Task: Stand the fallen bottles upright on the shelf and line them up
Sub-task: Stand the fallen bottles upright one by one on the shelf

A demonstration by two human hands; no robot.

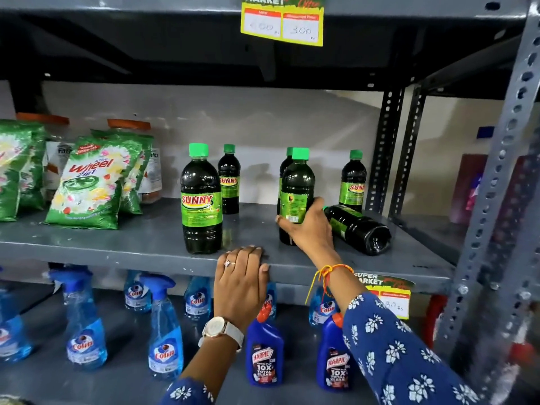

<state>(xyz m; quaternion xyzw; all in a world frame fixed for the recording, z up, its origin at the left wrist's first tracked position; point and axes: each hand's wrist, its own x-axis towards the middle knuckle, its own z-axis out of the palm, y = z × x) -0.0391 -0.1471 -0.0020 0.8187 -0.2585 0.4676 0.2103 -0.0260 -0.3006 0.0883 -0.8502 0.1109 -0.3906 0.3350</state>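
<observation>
Several dark bottles with green caps and green "Sunny" labels stand on the grey shelf (131, 244). My right hand (306, 229) grips one upright bottle (296, 188) near the shelf's middle, its back label facing me. Just right of it a fallen bottle (359, 229) lies on its side, base toward me. Another upright bottle (201, 200) stands at the front left, one (229, 179) behind it, one (353, 179) at the back right. A further bottle (287, 154) is mostly hidden behind the held one. My left hand (242, 276) rests flat on the shelf's front edge.
Green detergent packets (93, 182) and orange-lidded jars (128, 125) fill the shelf's left part. Blue spray bottles (84, 323) and blue toilet cleaner bottles (264, 355) stand on the shelf below. A perforated grey upright (496, 200) bounds the right side. A yellow price tag (282, 24) hangs above.
</observation>
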